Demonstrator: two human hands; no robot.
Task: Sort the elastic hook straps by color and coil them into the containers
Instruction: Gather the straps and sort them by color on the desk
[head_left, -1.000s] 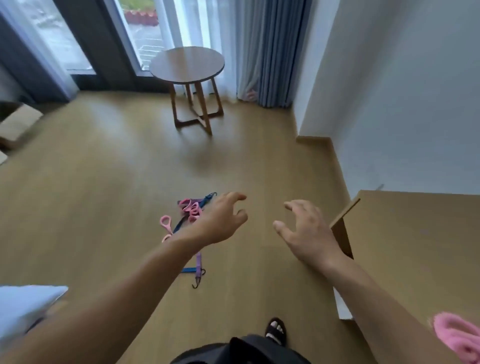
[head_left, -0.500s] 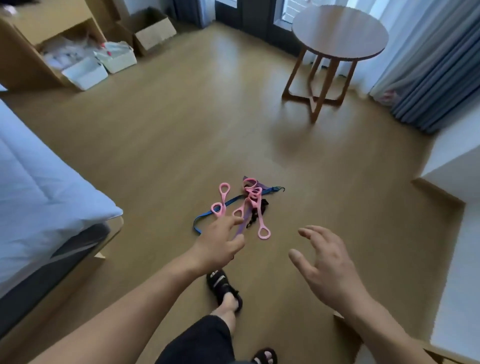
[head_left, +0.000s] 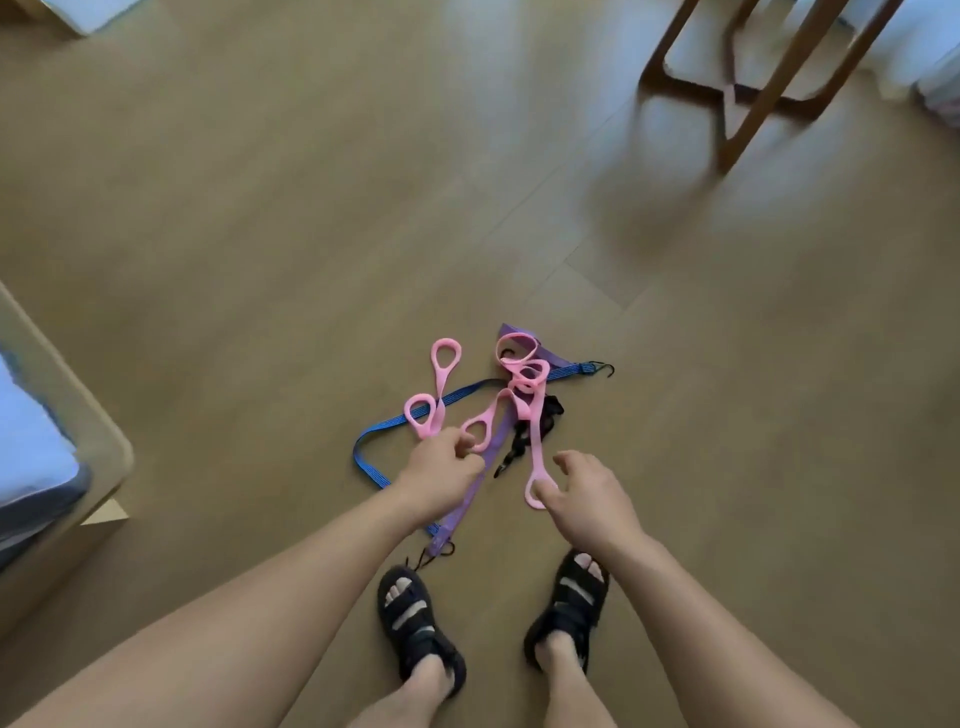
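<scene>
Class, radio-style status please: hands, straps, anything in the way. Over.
Left hand curled at pink loop, grip unclear. Right hand open, thumb at long pink strap. Straps tangled on floor, unsorted. Purple strap crosses under left wrist.

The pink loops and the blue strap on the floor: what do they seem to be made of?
The pink loops look like soft rubber or silicone: smooth, matte, one solid colour, and bending limply. The blue strap looks like woven elastic webbing: flat, with a fine dark fleck pattern. It ends in a dark hook, perhaps metal or plastic; it is too small to tell.
</scene>
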